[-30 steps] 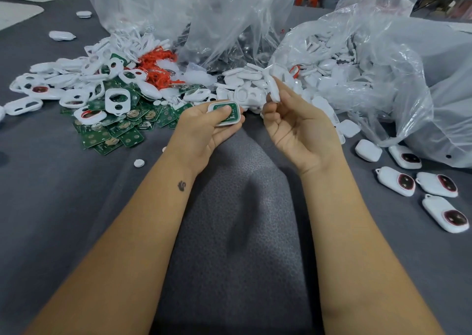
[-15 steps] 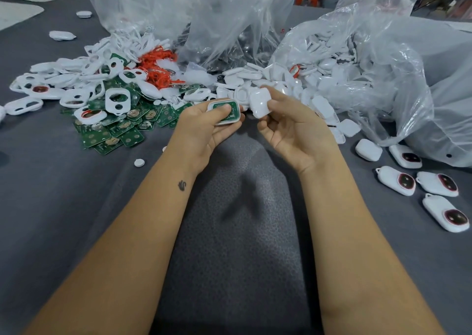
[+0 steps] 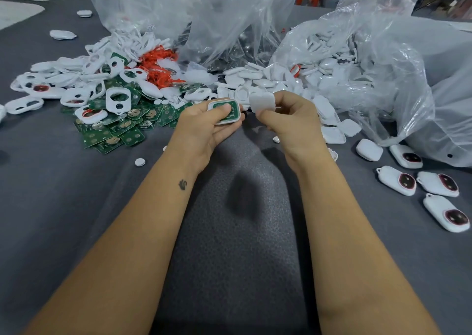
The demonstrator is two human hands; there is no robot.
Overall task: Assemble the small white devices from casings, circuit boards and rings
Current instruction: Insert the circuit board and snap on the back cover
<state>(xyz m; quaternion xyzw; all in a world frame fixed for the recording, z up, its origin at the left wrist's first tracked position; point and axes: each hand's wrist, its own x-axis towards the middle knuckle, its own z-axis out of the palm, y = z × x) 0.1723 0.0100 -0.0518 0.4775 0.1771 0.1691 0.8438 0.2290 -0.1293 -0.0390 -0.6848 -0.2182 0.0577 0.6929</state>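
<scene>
The left hand (image 3: 204, 127) holds a white casing half (image 3: 224, 112) with a green circuit board (image 3: 228, 111) lying inside, the thumb pressing on the board. Just to the right, the right hand (image 3: 288, 120) pinches a white cover (image 3: 261, 101) by its lower edge, close to the casing but apart from it. These parts look light, stiff and smooth, so I think they slip easily; gripping by the rims seems safest, without pushing hard on the board.
</scene>
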